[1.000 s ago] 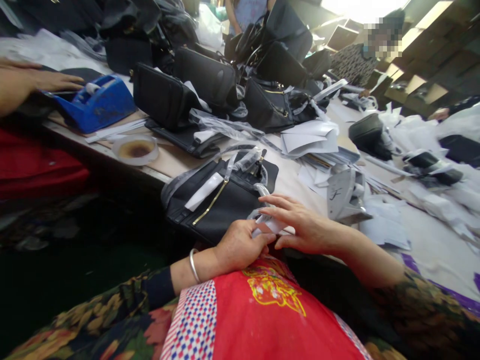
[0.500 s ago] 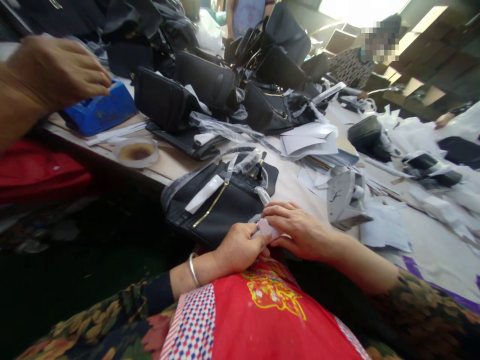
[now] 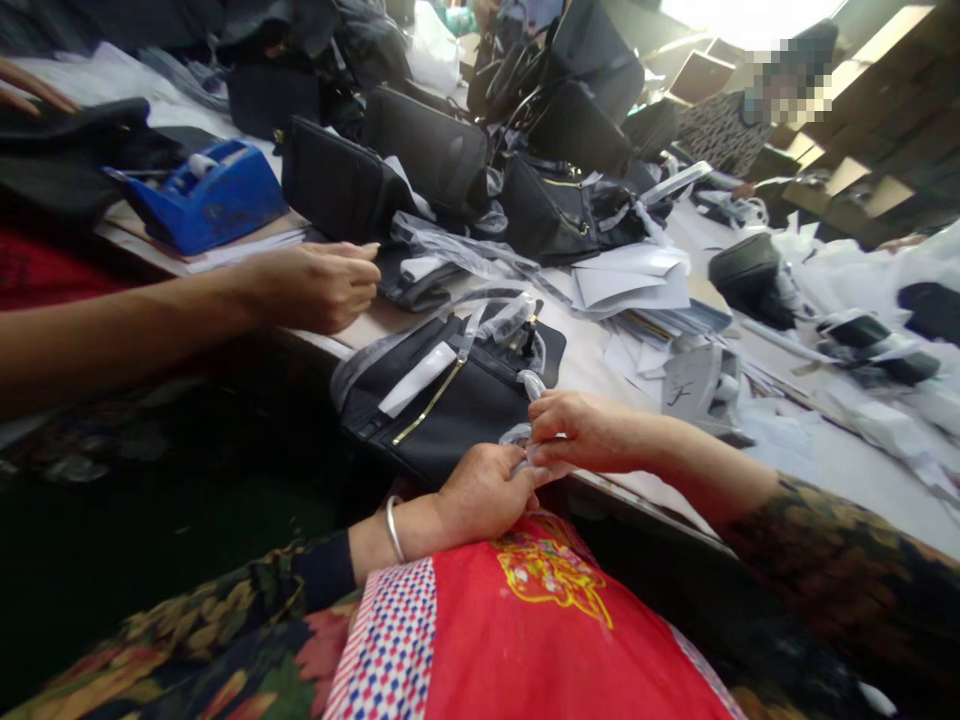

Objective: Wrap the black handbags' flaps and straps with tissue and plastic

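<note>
Left hand: the left hand [image 3: 484, 492] is closed in a pinch on the wrapped strap end [image 3: 523, 452]; its thumb and fingers meet on the clear film.
Right hand: the right hand [image 3: 581, 432] is also closed narrow on the same wrapped strap end, from the other side, so that both hands touch each other there.
Thing in hand: the wrapped strap end is a small piece covered with clear plastic; it lies between the two hands, at the near edge of the counter [image 3: 847, 462]. What is under the film I cannot tell.
Black bag: the black bag [image 3: 442, 395] with the gold zipper lies flat on the counter just beyond the hands; the wrapped part runs up from the fingers toward it.
How to do well: I judge the film should stay tight and smooth, with one hand holding fixed and the other hand turning, and the bag should not be pulled off the edge.
Further out: the hand of another person [image 3: 315, 285] reaches over the counter at the left, near a blue tape dispenser [image 3: 206, 195].
</note>
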### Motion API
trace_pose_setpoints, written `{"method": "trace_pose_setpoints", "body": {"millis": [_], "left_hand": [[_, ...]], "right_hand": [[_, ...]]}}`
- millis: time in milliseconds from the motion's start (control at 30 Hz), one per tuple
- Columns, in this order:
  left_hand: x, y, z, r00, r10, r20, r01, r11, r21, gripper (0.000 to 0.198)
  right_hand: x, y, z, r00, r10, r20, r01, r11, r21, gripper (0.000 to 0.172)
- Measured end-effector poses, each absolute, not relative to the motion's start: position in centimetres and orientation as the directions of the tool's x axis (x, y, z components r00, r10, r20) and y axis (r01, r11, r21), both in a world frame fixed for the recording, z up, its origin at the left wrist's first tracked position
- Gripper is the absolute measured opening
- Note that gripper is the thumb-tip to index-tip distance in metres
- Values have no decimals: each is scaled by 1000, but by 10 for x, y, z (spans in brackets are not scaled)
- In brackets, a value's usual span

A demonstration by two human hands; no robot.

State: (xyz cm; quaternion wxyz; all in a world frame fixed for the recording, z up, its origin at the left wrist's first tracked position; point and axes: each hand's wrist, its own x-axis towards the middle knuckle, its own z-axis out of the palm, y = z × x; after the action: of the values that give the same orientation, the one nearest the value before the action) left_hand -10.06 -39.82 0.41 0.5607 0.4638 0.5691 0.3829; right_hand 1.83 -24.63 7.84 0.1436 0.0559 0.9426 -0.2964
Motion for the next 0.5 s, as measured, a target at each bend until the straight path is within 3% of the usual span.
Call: {"method": "trace_pose_setpoints", "body": {"millis": [267, 500], "left_hand": [[-99, -397, 4, 67, 934, -350, 11, 350, 937, 36], [-100, -395, 1, 82, 932, -352, 35, 350, 936, 29]], "right_hand": [[27, -263, 69, -960, 172, -221, 266, 809, -524, 26], [25, -252, 73, -945, 67, -319, 242, 800, -549, 32]]}}
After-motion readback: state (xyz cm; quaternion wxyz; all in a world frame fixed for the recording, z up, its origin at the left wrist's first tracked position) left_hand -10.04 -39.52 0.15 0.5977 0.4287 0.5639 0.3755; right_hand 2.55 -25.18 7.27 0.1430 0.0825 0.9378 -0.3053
